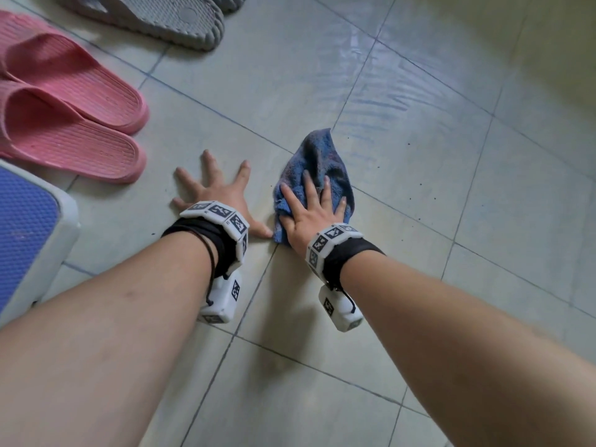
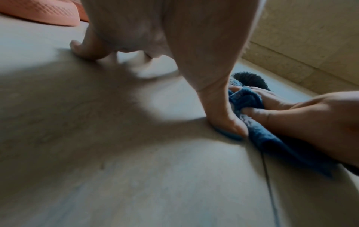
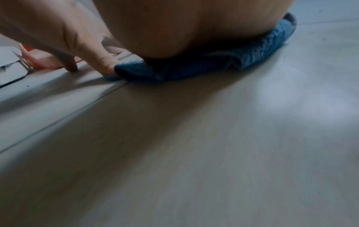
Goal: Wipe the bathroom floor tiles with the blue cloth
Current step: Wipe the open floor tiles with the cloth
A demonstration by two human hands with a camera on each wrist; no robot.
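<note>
Pale floor tiles (image 1: pixel 403 195) with thin dark grout lines fill the room, streaked wet beyond the one blue cloth (image 1: pixel 317 166). That cloth lies crumpled on the floor, its long axis running away from the person, with a narrow tip pointing far and the broader bunched end under the palm. One right hand (image 1: pixel 311 217) presses flat on it, fingers straight and slightly spread; from the left wrist view the thumb seems tucked against a fold. Just beside the cloth, one left hand (image 1: pixel 222 196) is planted on bare tile, fingers splayed wide, its thumb tip touching the cloth's near corner. Farther from the cloth on that same side sit two pink slippers (image 1: pixel 69 124), side by side. Beyond them are two grey slippers (image 1: pixel 161 17), partly cut off. Nearer than the pink pair sits one white-rimmed blue platform (image 1: pixel 29 227).
</note>
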